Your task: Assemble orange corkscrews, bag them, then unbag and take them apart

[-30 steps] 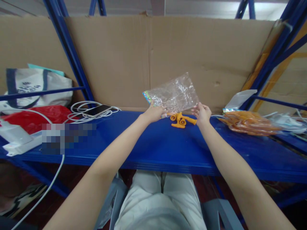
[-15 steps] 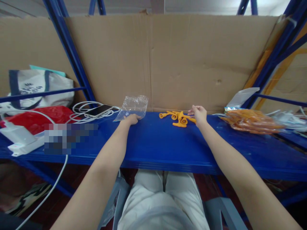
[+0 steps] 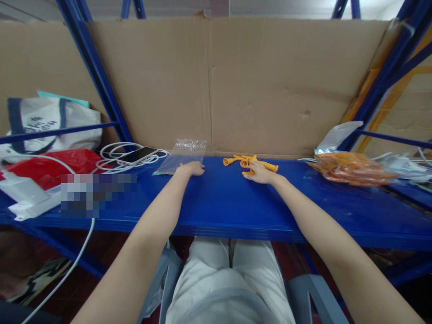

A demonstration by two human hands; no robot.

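Note:
My left hand (image 3: 193, 168) rests palm down on the blue shelf top, at the right part of a clear plastic bag (image 3: 182, 153) that lies flat. Its fingers point right and look loosely stretched, with nothing seen in them. Several orange plastic pieces (image 3: 231, 161) with hollow round ends lie in a small pile near the cardboard. Over the front of this pile is my right hand (image 3: 259, 173), fingers apart and touching or just above the pieces. It covers part of the pile, and no grip on a piece shows.
To the right lies a clear bag full of orange pieces (image 3: 354, 168). On the left are a phone (image 3: 138, 155), coiled white cable (image 3: 108, 155), a red bag (image 3: 67, 164) and a white power strip (image 3: 30, 207). A cardboard sheet (image 3: 263, 90) closes the back.
My right hand has moved left and down, from the pile's right side onto its front. My left hand has shifted slightly right, and the clear bag lies flatter.

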